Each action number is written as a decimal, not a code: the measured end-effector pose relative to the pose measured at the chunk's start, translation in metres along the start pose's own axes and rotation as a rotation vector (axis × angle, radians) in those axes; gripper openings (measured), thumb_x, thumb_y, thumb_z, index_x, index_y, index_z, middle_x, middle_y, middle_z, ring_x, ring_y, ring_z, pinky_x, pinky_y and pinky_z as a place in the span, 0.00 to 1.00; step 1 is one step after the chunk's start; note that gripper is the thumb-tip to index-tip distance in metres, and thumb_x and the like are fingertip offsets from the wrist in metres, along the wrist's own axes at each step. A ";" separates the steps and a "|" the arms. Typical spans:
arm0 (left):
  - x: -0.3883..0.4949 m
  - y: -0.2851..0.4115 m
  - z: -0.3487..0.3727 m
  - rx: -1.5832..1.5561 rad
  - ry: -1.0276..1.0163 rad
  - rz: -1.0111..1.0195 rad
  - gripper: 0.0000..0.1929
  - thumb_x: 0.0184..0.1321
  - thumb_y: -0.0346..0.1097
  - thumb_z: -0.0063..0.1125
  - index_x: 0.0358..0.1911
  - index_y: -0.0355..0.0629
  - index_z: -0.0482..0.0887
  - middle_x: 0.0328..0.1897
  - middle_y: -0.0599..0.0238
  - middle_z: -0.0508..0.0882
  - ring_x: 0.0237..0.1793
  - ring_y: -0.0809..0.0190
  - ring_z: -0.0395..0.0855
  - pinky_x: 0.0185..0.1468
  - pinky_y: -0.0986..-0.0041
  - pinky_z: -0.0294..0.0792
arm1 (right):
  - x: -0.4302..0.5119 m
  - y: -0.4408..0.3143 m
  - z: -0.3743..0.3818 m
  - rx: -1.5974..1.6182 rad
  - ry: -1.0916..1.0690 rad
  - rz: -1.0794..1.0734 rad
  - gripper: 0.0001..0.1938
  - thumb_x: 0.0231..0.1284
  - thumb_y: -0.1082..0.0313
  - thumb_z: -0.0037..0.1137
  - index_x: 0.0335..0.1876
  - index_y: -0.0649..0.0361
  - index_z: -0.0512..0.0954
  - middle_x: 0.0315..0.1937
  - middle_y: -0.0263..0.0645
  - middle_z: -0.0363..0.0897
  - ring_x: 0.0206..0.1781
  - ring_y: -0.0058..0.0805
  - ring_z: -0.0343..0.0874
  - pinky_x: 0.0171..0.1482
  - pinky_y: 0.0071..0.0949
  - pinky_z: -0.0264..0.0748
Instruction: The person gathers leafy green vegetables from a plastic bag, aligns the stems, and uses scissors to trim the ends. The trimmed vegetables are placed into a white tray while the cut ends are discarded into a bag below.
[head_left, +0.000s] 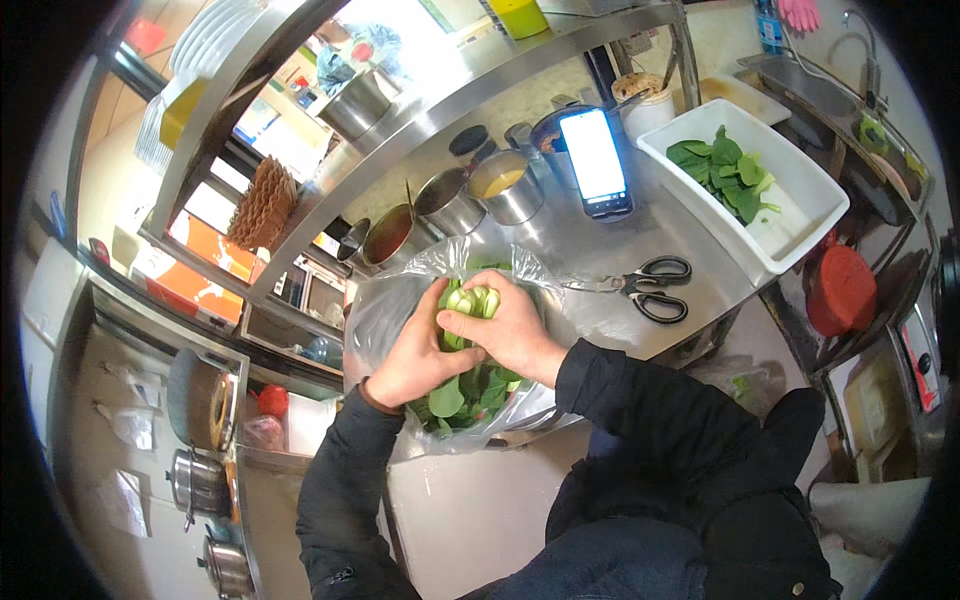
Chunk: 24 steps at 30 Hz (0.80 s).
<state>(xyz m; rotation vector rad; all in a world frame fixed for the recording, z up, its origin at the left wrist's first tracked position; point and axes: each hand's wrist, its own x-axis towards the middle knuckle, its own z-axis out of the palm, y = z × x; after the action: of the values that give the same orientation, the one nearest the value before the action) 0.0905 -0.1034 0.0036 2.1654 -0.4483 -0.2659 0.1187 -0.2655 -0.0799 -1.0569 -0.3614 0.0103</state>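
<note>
Both my hands close around one bunch of leafy greens (474, 301), its pale cut stem ends pointing up. My left hand (420, 358) grips it from the left, with the thumb across the lower side. From the right, my right hand (517, 326) wraps it, thumb over the stems. Beneath them a clear plastic bag (382, 307) lies wide open on the steel table (600, 259), with more green leaves (469, 397) inside. Black-handled scissors (634, 285) rest to the right of the bag, blades towards it.
A white plastic tub (795, 225) holding some leaves (724, 172) stands at the right. Behind the bag are a phone with a lit screen (596, 161), a steel pot of yellow liquid (510, 199) and a pot of red sauce (394, 236). A steel shelf (420, 135) overhangs the table's back.
</note>
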 end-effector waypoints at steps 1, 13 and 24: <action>0.003 0.005 -0.005 -0.090 -0.080 -0.024 0.53 0.62 0.28 0.75 0.84 0.29 0.47 0.74 0.50 0.75 0.72 0.58 0.76 0.74 0.66 0.70 | 0.001 -0.001 -0.004 -0.004 0.039 -0.018 0.25 0.61 0.59 0.80 0.53 0.63 0.76 0.43 0.35 0.84 0.46 0.20 0.81 0.50 0.28 0.80; 0.099 -0.088 -0.048 0.860 0.040 0.032 0.21 0.67 0.44 0.67 0.62 0.45 0.87 0.55 0.48 0.90 0.53 0.43 0.89 0.57 0.51 0.80 | -0.077 -0.071 -0.018 0.203 -0.513 0.201 0.20 0.57 0.73 0.79 0.50 0.58 0.77 0.42 0.28 0.83 0.43 0.13 0.80 0.48 0.20 0.79; 0.126 -0.115 -0.079 0.685 -0.015 -0.010 0.28 0.65 0.41 0.70 0.69 0.44 0.83 0.61 0.50 0.89 0.56 0.52 0.89 0.63 0.63 0.78 | -0.109 -0.064 -0.039 0.140 -0.509 0.332 0.20 0.58 0.70 0.80 0.51 0.59 0.78 0.42 0.30 0.82 0.44 0.17 0.80 0.50 0.22 0.78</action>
<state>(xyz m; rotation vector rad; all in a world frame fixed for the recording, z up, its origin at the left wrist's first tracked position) 0.2575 -0.0349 -0.0464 2.8331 -0.5988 -0.1423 0.0174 -0.3507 -0.0735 -0.9569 -0.6301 0.6022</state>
